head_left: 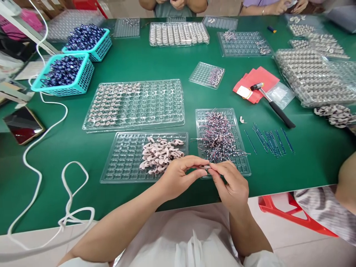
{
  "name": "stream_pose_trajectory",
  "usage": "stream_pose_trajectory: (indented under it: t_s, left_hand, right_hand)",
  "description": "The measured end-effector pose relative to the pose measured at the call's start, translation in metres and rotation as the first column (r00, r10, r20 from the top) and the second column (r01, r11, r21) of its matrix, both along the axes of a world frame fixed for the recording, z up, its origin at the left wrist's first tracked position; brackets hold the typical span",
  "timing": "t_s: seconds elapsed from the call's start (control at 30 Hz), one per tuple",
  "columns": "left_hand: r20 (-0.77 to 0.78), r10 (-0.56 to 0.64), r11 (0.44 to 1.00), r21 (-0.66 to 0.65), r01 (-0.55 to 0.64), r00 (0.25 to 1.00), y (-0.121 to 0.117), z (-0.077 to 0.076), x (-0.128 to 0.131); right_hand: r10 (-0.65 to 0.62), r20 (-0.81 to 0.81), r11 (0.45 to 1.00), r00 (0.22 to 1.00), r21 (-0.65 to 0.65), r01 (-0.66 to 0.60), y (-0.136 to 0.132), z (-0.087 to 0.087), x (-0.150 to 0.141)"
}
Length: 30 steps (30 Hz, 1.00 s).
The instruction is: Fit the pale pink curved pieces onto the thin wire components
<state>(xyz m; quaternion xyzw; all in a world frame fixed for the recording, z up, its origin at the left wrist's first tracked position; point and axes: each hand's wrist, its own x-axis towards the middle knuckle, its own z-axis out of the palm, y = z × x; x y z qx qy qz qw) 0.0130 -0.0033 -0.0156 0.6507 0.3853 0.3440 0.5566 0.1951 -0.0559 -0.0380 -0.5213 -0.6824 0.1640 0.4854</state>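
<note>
My left hand (178,176) pinches a small beige earbud-shaped shell (205,167) between thumb and fingertips. Thumb and forefinger of my right hand (233,182) close on the other end of the same spot; any finer part there is too small to make out. Just beyond my left hand, a pile of similar beige shells (160,154) lies on a clear tray (122,159). Behind my right fingers, a second clear tray (241,165) carries a heap of thin-wired small parts (218,135). One loose shell (242,119) rests on the green table to the right.
A larger tray (155,104) holds shells on its left. Blue baskets (83,87) of dark blue pieces, a phone (23,125) and white cable (37,163) occupy the left. Blue strips (269,142), a hammer (275,107) and stacked trays (314,78) lie right. Co-workers sit opposite and right.
</note>
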Motion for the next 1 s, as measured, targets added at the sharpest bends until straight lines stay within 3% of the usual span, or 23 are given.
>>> stream_pose_trajectory:
  t_s: [0.1,0.23,0.4,0.67,1.0]
  left_hand:
    - [0.037,0.020,0.984,-0.178,-0.013,0.999,0.0009,0.0023,0.0000]
    - [0.070,0.043,0.974,-0.224,-0.027,0.997,0.0013,0.0030,0.0010]
    - [0.060,0.037,0.993,-0.115,-0.030,0.998,0.0001,0.0019,0.0006]
    - [0.012,0.034,0.997,0.075,-0.035,0.999,0.0004,0.0023,0.0004]
    - [0.023,-0.005,0.961,0.276,-0.002,1.000,0.0021,0.0014,0.0011]
  right_hand:
    - [0.042,-0.005,0.999,0.999,-0.001,-0.042,0.0002,0.0019,0.0005]
    - [0.064,-0.091,0.995,0.994,-0.071,-0.070,-0.0021,0.0022,0.0006]
    - [-0.002,-0.227,0.981,0.974,-0.191,-0.043,-0.0051,-0.0018,0.0015]
    - [0.027,-0.212,0.998,0.977,-0.053,-0.039,-0.0009,-0.0017,0.0020]
    - [0.041,-0.171,0.999,0.984,-0.027,-0.046,-0.0001,-0.0049,0.0023]
